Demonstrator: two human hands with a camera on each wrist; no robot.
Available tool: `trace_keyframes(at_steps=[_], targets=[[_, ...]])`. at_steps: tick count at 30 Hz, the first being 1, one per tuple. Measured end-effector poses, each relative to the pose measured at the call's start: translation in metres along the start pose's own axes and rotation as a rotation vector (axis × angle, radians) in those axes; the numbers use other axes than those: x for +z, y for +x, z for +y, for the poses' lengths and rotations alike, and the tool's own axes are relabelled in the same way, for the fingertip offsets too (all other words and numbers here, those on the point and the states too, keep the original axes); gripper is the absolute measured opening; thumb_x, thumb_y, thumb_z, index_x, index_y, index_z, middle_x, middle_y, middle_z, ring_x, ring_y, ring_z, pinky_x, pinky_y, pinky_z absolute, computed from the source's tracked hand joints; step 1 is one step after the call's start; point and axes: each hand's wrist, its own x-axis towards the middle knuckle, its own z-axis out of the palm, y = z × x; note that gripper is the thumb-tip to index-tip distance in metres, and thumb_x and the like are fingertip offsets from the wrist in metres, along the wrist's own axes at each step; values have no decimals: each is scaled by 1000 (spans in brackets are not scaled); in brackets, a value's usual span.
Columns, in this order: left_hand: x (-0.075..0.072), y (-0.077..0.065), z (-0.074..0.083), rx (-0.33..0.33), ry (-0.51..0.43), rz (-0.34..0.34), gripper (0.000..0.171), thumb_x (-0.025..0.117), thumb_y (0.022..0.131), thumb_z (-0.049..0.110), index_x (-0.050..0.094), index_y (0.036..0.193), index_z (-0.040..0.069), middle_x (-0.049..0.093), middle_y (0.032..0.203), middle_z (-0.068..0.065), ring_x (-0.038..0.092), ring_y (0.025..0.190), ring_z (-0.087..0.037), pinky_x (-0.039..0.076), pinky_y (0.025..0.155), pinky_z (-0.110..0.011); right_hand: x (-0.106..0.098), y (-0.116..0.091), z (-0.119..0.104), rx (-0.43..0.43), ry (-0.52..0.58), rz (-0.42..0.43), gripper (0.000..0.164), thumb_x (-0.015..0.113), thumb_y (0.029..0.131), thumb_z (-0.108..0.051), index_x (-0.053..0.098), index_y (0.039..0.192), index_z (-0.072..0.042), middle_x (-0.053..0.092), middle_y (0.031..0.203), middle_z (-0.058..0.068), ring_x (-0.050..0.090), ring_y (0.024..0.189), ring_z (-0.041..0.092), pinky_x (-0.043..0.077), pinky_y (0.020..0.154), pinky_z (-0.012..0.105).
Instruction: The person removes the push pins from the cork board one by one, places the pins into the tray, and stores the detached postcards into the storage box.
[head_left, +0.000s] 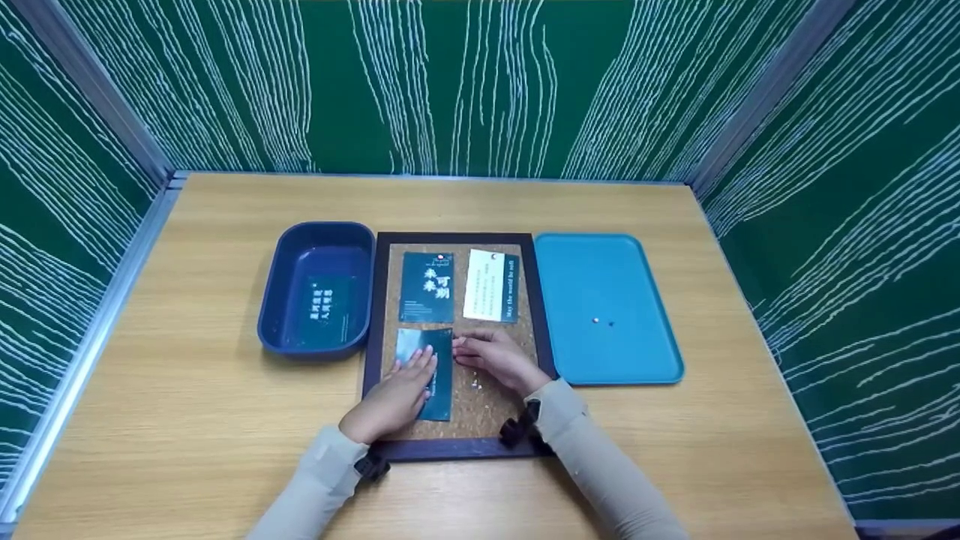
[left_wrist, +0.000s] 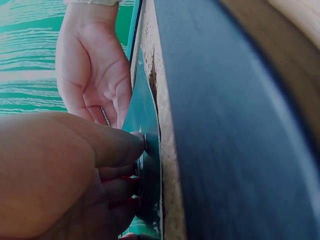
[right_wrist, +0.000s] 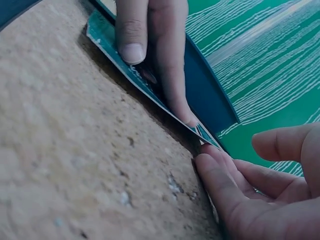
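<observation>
A dark green card lies on the lower left of a framed cork board. My left hand presses it with its fingers spread over its left half. My right hand has its fingertips at the card's upper right edge. In the right wrist view, these fingertips touch the card's edge, which lifts slightly off the cork, and the thumb stands apart. Above are a green card with white characters and a cream-and-green card, each with a small pin at its top.
A dark blue bin with a green card inside stands left of the board. To its right lies a light blue tray with two small pins. Small white marks show on the cork. Green patterned panels surround the table.
</observation>
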Motion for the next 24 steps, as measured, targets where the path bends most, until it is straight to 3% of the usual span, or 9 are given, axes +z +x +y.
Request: trace_keyframes(at_steps=[12, 24], targets=[[0, 0, 0, -10, -10, -19, 55, 44, 102, 20, 25, 151, 1, 18, 160, -14, 16, 148, -30, 13, 120, -53, 5, 4, 3, -29, -111, 3, 34, 56, 95, -6, 56, 127, 7, 62, 121, 21, 69, 87, 13, 58, 80, 27], [0, 1, 0, -8, -3, -13, 55, 44, 102, 21, 26, 150, 1, 18, 159, -14, 17, 148, -31, 12, 120, -53, 10, 7, 2, -52, -244, 43, 32, 62, 88, 0, 55, 118, 8, 60, 92, 8, 65, 75, 14, 60, 72, 30]])
